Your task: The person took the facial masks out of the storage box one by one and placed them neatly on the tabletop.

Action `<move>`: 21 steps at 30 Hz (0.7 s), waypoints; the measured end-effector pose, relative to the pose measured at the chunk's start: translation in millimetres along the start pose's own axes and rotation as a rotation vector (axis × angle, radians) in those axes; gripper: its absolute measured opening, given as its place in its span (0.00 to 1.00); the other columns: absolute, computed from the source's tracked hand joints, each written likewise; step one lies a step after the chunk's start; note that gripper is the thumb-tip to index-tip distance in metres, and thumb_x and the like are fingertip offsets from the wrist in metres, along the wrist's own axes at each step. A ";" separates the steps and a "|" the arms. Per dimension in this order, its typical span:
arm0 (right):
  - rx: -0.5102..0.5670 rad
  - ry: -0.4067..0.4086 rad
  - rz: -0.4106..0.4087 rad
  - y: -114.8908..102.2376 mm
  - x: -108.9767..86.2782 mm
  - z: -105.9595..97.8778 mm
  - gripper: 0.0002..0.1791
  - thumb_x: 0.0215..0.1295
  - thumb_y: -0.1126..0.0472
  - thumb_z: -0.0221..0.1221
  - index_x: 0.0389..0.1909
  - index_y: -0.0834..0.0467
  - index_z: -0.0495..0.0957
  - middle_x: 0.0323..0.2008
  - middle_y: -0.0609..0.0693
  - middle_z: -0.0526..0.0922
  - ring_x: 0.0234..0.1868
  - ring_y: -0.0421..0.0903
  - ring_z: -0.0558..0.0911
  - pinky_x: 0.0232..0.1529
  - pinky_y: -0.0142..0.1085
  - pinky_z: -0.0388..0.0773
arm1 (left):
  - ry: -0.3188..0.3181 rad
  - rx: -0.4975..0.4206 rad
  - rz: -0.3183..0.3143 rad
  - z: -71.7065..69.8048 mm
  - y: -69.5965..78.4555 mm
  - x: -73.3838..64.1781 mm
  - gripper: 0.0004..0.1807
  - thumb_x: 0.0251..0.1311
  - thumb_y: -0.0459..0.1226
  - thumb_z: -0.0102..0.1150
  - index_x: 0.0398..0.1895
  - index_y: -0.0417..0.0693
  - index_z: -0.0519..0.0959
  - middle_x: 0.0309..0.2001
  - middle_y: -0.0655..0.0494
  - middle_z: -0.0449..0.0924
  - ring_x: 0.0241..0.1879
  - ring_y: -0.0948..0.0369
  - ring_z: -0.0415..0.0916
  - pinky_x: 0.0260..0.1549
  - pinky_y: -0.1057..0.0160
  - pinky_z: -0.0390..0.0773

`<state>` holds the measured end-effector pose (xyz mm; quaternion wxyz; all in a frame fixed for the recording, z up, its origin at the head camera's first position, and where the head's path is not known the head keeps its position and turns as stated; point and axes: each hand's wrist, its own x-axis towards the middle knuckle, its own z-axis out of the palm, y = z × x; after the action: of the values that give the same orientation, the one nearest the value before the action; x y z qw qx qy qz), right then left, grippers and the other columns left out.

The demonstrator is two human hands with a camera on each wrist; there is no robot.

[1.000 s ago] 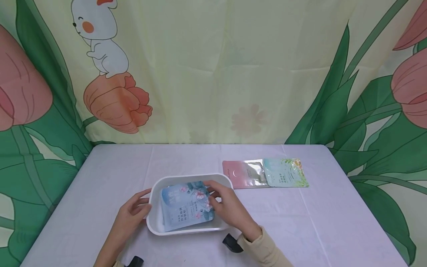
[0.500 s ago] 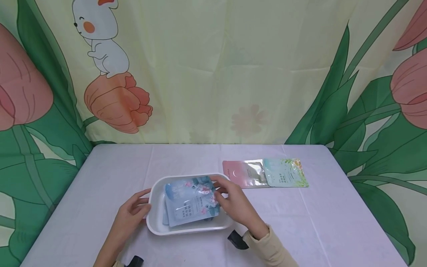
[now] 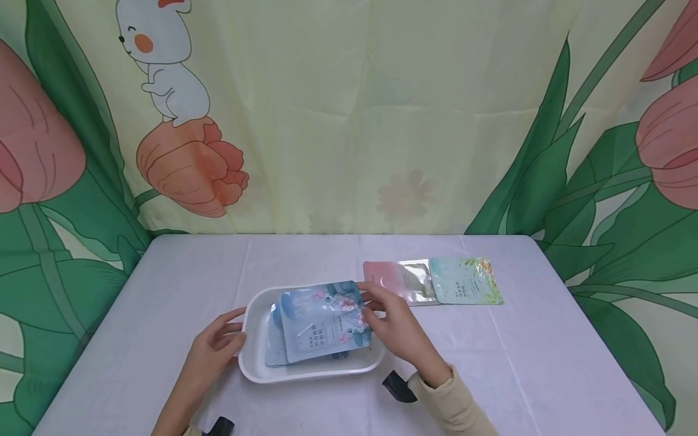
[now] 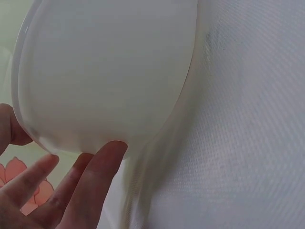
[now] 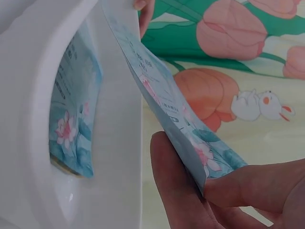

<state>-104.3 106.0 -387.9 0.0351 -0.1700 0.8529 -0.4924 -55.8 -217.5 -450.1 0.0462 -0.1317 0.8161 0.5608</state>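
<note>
"What does the right hand (image 3: pixel 399 324) have?"

"A blue packet (image 3: pixel 324 321), pinched at one edge between thumb and fingers and held tilted above the white tray (image 3: pixel 305 377)."

"Anything in the tray?"

"A second packet (image 5: pixel 76 114), also blue, partly hidden by the first in the head view."

"And the left hand (image 3: pixel 216 344)?"

"Fingers spread, fingertips touching the tray's outer end."

"Behind?"

"A pink packet (image 3: pixel 395 275) and a green packet (image 3: pixel 466 281), side by side on the table (image 3: pixel 305 409)."

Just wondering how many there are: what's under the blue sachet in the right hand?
Under the held sachet, a similar flower-print sachet lies in the white tray, partly showing. Anything beneath that lower one is covered and can't be seen.
</note>
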 end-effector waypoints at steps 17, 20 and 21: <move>0.008 0.047 0.080 4.8 -3.7 -23.7 0.28 0.64 0.76 0.59 0.63 0.54 0.73 0.50 0.53 0.82 0.51 0.51 0.83 0.51 0.42 0.83 | 0.002 0.000 -0.001 0.5 0.2 0.1 0.28 0.67 0.44 0.61 0.70 0.59 0.68 0.59 0.42 0.77 0.53 0.50 0.81 0.37 0.64 0.85; 0.027 0.039 0.079 7.1 -4.9 -28.7 0.29 0.64 0.76 0.59 0.64 0.53 0.73 0.51 0.54 0.82 0.50 0.52 0.84 0.50 0.41 0.84 | 0.001 -0.005 0.001 0.5 0.1 0.0 0.28 0.67 0.43 0.61 0.70 0.59 0.68 0.59 0.42 0.77 0.53 0.50 0.81 0.37 0.64 0.85; 0.033 0.037 0.068 8.1 -5.1 -30.5 0.29 0.64 0.76 0.58 0.64 0.53 0.72 0.51 0.54 0.81 0.51 0.51 0.84 0.50 0.41 0.83 | 0.001 -0.005 0.001 0.4 0.1 -0.1 0.28 0.67 0.44 0.61 0.70 0.59 0.68 0.59 0.42 0.77 0.53 0.50 0.81 0.37 0.64 0.85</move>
<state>-108.5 136.6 -379.7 0.0389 -0.1313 0.8505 -0.5078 -55.7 -217.0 -450.1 0.0452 -0.1316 0.8147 0.5629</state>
